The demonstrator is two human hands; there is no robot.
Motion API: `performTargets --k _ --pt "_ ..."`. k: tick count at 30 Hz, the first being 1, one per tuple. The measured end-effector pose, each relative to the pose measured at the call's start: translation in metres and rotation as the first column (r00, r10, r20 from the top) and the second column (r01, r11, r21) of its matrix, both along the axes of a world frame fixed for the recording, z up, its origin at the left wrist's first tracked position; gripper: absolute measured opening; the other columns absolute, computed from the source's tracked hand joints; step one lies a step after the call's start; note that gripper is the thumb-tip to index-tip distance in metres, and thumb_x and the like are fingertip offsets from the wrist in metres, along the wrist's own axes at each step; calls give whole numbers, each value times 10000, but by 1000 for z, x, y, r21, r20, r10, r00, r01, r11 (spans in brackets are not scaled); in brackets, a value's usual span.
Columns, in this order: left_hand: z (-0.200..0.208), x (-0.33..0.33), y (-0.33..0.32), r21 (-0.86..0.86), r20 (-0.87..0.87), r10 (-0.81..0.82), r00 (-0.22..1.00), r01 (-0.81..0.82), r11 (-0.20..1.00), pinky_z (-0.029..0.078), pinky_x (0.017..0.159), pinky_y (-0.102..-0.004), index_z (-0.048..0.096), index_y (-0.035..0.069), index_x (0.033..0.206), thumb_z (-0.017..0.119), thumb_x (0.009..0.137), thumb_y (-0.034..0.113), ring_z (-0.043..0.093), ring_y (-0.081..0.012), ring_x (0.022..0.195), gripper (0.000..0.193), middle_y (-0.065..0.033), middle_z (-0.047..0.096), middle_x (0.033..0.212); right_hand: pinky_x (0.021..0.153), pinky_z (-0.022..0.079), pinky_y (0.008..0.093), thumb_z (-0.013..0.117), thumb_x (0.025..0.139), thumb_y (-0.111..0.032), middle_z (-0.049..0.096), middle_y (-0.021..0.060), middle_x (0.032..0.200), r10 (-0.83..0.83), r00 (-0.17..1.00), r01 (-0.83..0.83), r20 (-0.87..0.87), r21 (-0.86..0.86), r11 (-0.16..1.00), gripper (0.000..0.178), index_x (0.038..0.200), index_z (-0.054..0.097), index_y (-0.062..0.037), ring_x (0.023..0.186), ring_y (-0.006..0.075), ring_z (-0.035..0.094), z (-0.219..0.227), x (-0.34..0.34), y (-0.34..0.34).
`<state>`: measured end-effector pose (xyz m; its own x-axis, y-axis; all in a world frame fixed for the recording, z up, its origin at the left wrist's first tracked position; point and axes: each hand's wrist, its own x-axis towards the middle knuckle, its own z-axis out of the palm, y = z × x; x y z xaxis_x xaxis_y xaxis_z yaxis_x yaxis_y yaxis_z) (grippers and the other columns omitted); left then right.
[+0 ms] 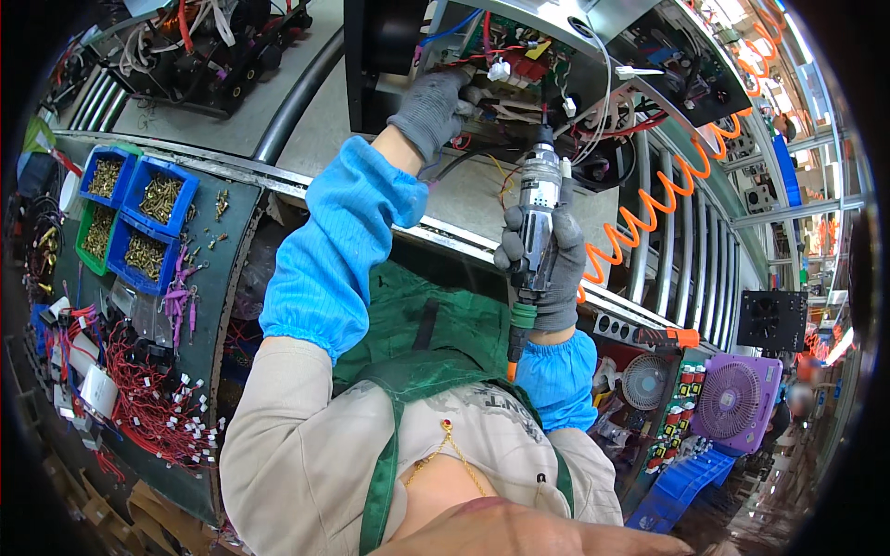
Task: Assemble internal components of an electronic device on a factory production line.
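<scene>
Pale shirt (287,426) and green apron (382,473) lie closest, with blue sleeve covers on both forearms. To the left is a green worktop (209,315); red wires (148,398) with white plugs heap toward its near edge, purple clips (181,301) lie past them, and three blue trays (137,222) and a green tray (90,263), all full of brassy screws, fill its far left part. On the right, a purple fan (732,403) stands beyond a blue bin (677,491). The gloved right hand (564,259) is wrapped round a power screwdriver (536,213), its tip pointing into an open metal casing (616,18) beyond the worktop's far edge. The gloved left hand (431,113) reaches among the casing's wiring, fingers bent; whether it grips anything I cannot tell. Steel rollers (663,250) run rightward under an orange coiled hose (691,185). Another wired machine (199,56) sits far left; metal racks and bright light fill the room's far right.
</scene>
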<state>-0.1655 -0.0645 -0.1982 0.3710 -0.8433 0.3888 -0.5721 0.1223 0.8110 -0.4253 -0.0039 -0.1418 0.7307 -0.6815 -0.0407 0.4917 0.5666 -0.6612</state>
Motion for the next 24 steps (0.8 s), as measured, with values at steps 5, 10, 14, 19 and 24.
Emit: performTargets --k 5,10,14,19,24 --pt "37 -17 15 -222 -961 -237 139 116 968 383 464 -193 562 -8 1008 501 857 4 547 -139 640 164 -123 599 839 474 529 354 558 855 -361 564 134 847 -65 992 58 -113 -69 996 747 1463 139 -247 535 173 562 16 6 4" --pt "11 -3 6 -261 -637 -346 689 229 938 376 464 -191 556 -6 1073 475 920 60 538 -130 655 186 -122 597 864 477 531 352 544 865 -325 558 141 841 -65 987 46 -146 -133 990 753 1474 104 -268 536 179 568 17 8 2" --pt "-4 -5 3 -306 -355 -96 930 -19 952 447 497 -277 623 8 908 604 856 113 596 -212 624 119 -141 623 762 498 556 347 528 880 -321 556 130 824 -65 983 44 -171 -126 991 717 1470 127 -240 558 190 586 15 11 4" --pt "27 -42 48 -491 427 315 848 -75 868 483 540 -379 632 16 729 703 793 194 598 -308 582 202 -150 589 618 618 583 360 733 613 -562 479 100 1037 3 945 -69 -328 -189 980 1140 1485 77 -233 811 181 570 9 -32 18" --pt "17 -54 55 -142 -990 -137 -42 130 981 377 365 -101 588 37 865 659 867 179 556 -72 568 159 -41 603 753 624 571 357 700 599 -522 491 107 955 83 870 -188 -485 -172 967 1121 1490 94 -216 732 168 559 -1 -50 32"
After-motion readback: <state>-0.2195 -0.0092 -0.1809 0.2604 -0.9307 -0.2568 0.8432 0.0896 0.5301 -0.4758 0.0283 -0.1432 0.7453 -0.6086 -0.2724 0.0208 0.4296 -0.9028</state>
